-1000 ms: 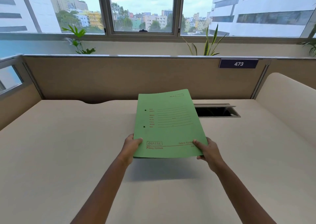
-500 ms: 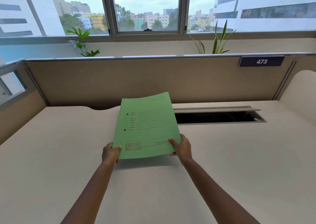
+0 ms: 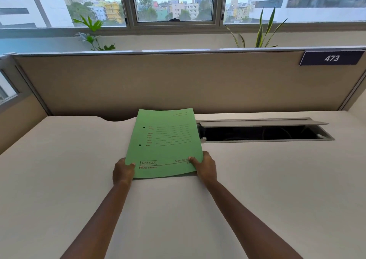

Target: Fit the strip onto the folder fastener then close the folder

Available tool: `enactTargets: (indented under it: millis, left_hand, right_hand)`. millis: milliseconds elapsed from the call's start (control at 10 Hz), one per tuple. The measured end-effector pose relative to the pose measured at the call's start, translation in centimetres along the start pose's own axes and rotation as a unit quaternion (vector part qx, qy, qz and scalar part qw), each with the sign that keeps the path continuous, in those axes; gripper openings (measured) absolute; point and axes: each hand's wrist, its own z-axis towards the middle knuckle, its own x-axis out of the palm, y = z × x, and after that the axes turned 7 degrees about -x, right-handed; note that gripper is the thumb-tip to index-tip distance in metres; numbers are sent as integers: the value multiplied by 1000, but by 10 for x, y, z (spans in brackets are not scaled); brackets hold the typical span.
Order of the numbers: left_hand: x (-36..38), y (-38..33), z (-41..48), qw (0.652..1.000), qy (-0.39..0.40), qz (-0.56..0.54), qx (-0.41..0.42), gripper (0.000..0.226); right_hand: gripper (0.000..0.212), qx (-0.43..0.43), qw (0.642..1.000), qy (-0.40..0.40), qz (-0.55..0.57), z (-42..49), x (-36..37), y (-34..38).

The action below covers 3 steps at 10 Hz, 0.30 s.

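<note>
Green folder point(image 3: 165, 143), shut, front cover up, lying low on the pale desk point(image 3: 59, 179) at centre. Printed form lines and "DELUXE Filing System" on the cover; two punched holes along its 9 o'clock edge. Far edge reaches the desk's back rim; the near edge bows slightly, and whether it lies quite flat there I cannot tell.

Left hand point(image 3: 123, 172) grasps the folder's near corner at 7 o'clock, thumb on top of the cover, fingers hidden beneath. Right hand point(image 3: 205, 167) grasps the near corner at 5 o'clock, thumb pressed on the cover over the red print. Both bare forearms run up from the bottom of the view.

Just beside the folder at 3 o'clock: an open cable hatch point(image 3: 261, 133) set into the desk, grey lid raised, dark inside.

At 12 o'clock, a beige partition point(image 3: 178, 80) backs the desk. Dark plate point(image 3: 331, 58) reading "473" at its 2 o'clock corner. Behind the partition, leafy plant point(image 3: 93, 33) at 11 o'clock, spiky plant point(image 3: 261, 31) at 1 o'clock, then the window point(image 3: 174, 1) with city buildings beyond.
</note>
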Motion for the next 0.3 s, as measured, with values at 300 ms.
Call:
enactTargets:
  millis: [300]
  left_hand:
    - [0, -3, -2, 984, -74, 162, 10, 36]
  right_hand:
    - [46, -26, 985, 19, -172, 9, -1, -1]
